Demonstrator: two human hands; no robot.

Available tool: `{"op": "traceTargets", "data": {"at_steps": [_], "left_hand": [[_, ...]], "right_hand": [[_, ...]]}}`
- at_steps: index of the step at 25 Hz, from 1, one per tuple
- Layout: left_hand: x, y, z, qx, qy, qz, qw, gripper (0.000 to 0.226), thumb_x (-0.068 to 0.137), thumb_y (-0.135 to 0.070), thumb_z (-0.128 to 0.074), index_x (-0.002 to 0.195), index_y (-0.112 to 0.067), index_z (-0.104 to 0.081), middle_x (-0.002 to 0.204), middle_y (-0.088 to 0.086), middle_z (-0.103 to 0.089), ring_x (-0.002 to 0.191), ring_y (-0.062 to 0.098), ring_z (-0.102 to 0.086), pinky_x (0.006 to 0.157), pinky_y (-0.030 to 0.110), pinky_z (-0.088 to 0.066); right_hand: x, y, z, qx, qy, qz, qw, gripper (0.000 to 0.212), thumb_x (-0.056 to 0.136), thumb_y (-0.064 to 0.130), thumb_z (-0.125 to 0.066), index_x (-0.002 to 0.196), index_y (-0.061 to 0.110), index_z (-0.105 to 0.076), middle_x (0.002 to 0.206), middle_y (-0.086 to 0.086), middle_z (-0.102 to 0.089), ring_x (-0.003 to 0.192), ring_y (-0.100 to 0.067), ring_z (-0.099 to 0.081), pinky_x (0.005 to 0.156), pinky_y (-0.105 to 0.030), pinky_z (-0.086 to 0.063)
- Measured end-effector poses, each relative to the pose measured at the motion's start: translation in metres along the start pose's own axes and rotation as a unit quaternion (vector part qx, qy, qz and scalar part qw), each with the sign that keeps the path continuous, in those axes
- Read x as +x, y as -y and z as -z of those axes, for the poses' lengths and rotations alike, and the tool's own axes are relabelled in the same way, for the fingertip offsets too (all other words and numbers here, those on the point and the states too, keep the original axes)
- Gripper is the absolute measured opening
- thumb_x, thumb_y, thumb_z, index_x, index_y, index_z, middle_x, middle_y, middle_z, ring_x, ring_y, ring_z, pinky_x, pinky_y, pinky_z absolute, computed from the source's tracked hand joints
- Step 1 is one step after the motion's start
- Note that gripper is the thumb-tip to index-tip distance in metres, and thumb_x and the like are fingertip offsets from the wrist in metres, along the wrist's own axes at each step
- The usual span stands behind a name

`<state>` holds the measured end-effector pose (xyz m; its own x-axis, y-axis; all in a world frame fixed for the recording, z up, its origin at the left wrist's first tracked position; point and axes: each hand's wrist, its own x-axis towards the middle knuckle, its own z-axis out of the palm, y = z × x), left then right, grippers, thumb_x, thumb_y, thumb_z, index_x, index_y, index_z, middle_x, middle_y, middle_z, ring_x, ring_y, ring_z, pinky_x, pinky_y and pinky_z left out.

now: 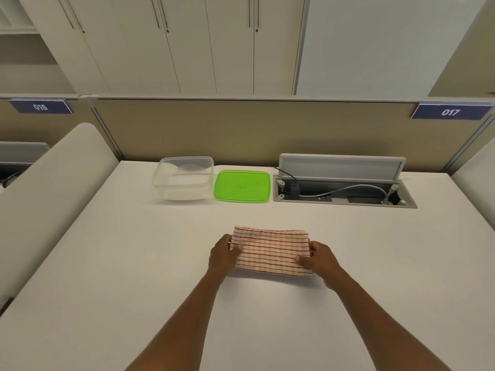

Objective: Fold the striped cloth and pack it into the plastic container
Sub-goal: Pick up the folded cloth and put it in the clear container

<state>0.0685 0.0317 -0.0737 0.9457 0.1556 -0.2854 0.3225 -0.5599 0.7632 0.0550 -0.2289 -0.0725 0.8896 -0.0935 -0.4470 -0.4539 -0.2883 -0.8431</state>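
Note:
The striped cloth (pixel 270 250), white with red stripes, lies folded into a flat rectangle on the white table (pixel 134 263), near the middle. My left hand (pixel 223 257) grips its left edge, thumb on top. My right hand (pixel 320 259) grips its right edge, thumb pressed onto the near right part. The clear plastic container (pixel 183 178) stands open and empty at the back of the table, beyond and to the left of the cloth. Its green lid (pixel 242 186) lies flat just to the right of it.
An open cable hatch (pixel 342 191) with a raised flap, a plug and cables is sunk into the table at the back right. A beige partition (pixel 241 129) runs along the far edge. Padded dividers stand at the left (pixel 48 188) and far right.

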Motion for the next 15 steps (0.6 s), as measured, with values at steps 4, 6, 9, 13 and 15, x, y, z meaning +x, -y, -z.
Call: {"op": "traceTargets", "data": {"at_steps": [4,6,9,13,15], "left_hand": [[0.018,0.021,0.044,-0.014,-0.007,0.005,1.0,0.021,0.091,-0.018,-0.061,0.11,-0.01,-0.062,0.112,0.007,-0.071,0.103,0.029,-0.064,0.092,0.045,-0.051],[0.03,0.027,0.067,-0.023,-0.014,-0.001,1.0,0.021,0.09,-0.018,-0.062,0.109,-0.01,-0.063,0.109,0.009,-0.071,0.102,0.032,-0.064,0.09,0.047,-0.052],[0.05,0.034,0.103,-0.044,-0.012,-0.006,0.999,0.02,0.091,-0.018,-0.063,0.109,-0.009,-0.062,0.105,0.014,-0.07,0.099,0.037,-0.065,0.084,0.054,-0.055],[0.08,0.029,0.152,-0.05,-0.029,-0.028,0.998,0.021,0.091,-0.021,-0.064,0.11,-0.01,-0.063,0.103,0.015,-0.071,0.097,0.036,-0.066,0.081,0.052,-0.056],[0.096,0.023,0.175,-0.051,-0.035,-0.033,0.998,0.023,0.093,-0.023,-0.063,0.112,-0.012,-0.062,0.108,0.011,-0.071,0.098,0.034,-0.066,0.082,0.049,-0.057]], "right_hand": [[0.01,0.025,-0.04,-0.003,0.029,-0.003,1.0,0.043,0.073,-0.002,-0.078,0.113,0.008,-0.066,0.106,-0.008,-0.073,0.096,-0.025,-0.069,0.092,-0.044,-0.055],[0.017,0.042,-0.06,-0.007,0.037,0.0,0.999,0.042,0.072,-0.002,-0.078,0.111,0.009,-0.067,0.103,-0.006,-0.074,0.093,-0.022,-0.07,0.088,-0.04,-0.056],[0.033,0.069,-0.085,-0.028,0.042,0.017,0.999,0.04,0.072,0.0,-0.079,0.109,0.009,-0.068,0.101,-0.006,-0.074,0.091,-0.022,-0.071,0.088,-0.041,-0.057],[0.057,0.114,-0.107,-0.059,0.035,0.054,0.996,0.037,0.07,0.004,-0.082,0.105,0.009,-0.071,0.093,-0.003,-0.076,0.085,-0.019,-0.073,0.08,-0.035,-0.059],[0.068,0.139,-0.12,-0.071,0.026,0.073,0.994,0.036,0.07,0.007,-0.083,0.104,0.01,-0.072,0.088,0.004,-0.075,0.08,-0.012,-0.072,0.069,-0.024,-0.057]]}}
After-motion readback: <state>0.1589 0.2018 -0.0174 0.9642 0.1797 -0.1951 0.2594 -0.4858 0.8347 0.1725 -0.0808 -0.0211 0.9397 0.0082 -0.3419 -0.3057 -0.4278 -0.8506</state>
